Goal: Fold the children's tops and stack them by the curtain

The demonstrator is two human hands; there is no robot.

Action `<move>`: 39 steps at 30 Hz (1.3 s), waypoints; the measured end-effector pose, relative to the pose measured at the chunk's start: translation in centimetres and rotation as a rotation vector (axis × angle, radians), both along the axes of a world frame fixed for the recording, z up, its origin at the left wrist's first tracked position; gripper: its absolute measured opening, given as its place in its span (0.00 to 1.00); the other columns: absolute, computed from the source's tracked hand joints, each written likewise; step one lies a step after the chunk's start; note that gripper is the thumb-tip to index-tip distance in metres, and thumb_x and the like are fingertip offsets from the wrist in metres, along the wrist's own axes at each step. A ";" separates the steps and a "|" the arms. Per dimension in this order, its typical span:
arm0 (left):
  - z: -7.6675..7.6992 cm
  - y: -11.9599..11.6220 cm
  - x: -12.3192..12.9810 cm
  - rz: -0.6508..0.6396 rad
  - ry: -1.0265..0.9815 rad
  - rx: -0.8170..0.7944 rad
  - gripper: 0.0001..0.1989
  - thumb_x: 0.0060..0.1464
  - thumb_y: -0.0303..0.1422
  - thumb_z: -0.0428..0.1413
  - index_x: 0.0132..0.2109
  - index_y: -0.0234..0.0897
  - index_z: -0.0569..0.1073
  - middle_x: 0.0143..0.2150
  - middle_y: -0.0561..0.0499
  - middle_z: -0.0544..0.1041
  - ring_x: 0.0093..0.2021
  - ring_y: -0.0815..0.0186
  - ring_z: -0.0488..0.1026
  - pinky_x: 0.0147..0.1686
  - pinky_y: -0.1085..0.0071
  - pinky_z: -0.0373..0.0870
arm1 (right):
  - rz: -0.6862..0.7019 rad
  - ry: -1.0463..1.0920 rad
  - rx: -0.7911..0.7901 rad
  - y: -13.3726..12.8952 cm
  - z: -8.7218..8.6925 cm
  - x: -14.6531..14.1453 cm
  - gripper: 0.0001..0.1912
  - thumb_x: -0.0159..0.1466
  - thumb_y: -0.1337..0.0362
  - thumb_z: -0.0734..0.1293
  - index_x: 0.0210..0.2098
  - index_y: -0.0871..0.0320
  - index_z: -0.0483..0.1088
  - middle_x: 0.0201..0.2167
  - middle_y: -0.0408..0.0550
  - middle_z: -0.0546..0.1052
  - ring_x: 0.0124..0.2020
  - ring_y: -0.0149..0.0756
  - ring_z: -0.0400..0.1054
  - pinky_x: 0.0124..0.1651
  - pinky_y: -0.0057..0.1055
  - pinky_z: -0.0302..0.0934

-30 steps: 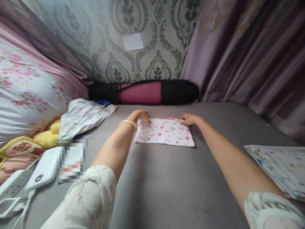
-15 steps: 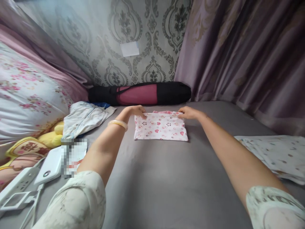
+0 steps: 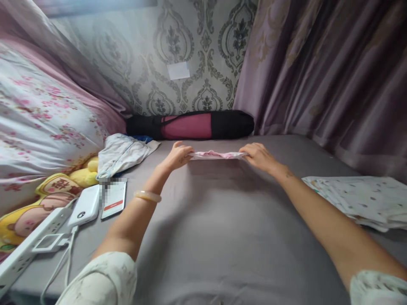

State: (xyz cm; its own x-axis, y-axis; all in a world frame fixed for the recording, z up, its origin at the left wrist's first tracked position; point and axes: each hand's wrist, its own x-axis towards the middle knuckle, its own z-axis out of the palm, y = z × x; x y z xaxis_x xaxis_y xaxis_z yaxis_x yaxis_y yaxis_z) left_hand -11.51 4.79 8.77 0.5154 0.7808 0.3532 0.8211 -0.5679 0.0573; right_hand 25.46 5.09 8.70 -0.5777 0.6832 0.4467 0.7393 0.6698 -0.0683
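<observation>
A white cloth with a pink pattern [image 3: 218,155] is stretched between my hands above the grey bed sheet [image 3: 203,237]. It shows nearly edge-on, as a thin strip with pink fabric along its top. My left hand [image 3: 180,155], below which a pale bangle sits on the forearm, is closed on the cloth's left end. On the right end, my right hand [image 3: 259,156] has its fingers closed as well. A shadow lies on the sheet under the cloth.
Behind lies a black and pink rolled bag [image 3: 186,126]. Folded patterned fabric [image 3: 365,199] is at right. At left are a crumpled cloth [image 3: 122,154], a phone [image 3: 115,201], a white power bank [image 3: 85,205], a power strip [image 3: 27,243], cables and a yellow plush [image 3: 54,190].
The patterned cloth lay with its broad face showing; now it is lifted and seen nearly edge-on. Both hands have closed round its ends. The view has shifted slightly left.
</observation>
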 end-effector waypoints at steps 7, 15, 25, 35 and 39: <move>-5.9 -6.7 -0.2 -0.128 0.045 -0.079 0.19 0.53 0.22 0.48 0.51 0.39 0.70 0.50 0.45 0.78 0.52 0.62 0.73 0.65 0.54 0.49 | 0.108 -0.122 0.025 -6.0 -6.1 0.1 0.15 0.65 0.75 0.57 0.43 0.56 0.72 0.43 0.51 0.77 0.47 0.40 0.67 0.59 0.40 0.50; -6.5 -8.4 -0.5 0.071 0.047 -0.122 0.26 0.50 0.22 0.47 0.57 0.38 0.69 0.62 0.41 0.70 0.62 0.56 0.66 0.63 0.54 0.55 | 0.046 -0.142 -0.064 -8.1 -7.3 0.0 0.18 0.66 0.74 0.55 0.46 0.56 0.73 0.45 0.53 0.77 0.46 0.42 0.66 0.59 0.42 0.49; -6.5 -8.9 -1.8 0.104 0.009 -0.144 0.24 0.52 0.22 0.45 0.54 0.39 0.73 0.57 0.44 0.74 0.57 0.57 0.71 0.55 0.61 0.67 | 0.037 -0.107 -0.156 -8.4 -6.5 -0.1 0.19 0.65 0.73 0.55 0.47 0.56 0.73 0.44 0.54 0.76 0.46 0.42 0.66 0.55 0.39 0.52; -5.8 -9.4 -3.0 0.109 0.106 -0.245 0.31 0.43 0.17 0.47 0.54 0.41 0.73 0.58 0.47 0.74 0.61 0.59 0.67 0.59 0.62 0.64 | -0.009 -0.100 -0.298 -8.7 -5.3 -0.2 0.19 0.60 0.73 0.58 0.44 0.55 0.75 0.46 0.50 0.77 0.48 0.41 0.68 0.55 0.38 0.54; -4.9 -8.2 -0.6 0.212 0.022 -0.234 0.26 0.47 0.19 0.46 0.52 0.38 0.73 0.56 0.45 0.75 0.55 0.59 0.71 0.56 0.64 0.66 | -0.128 0.012 -0.294 -7.0 -5.1 -2.7 0.20 0.64 0.70 0.55 0.49 0.57 0.74 0.51 0.52 0.76 0.52 0.41 0.67 0.56 0.37 0.55</move>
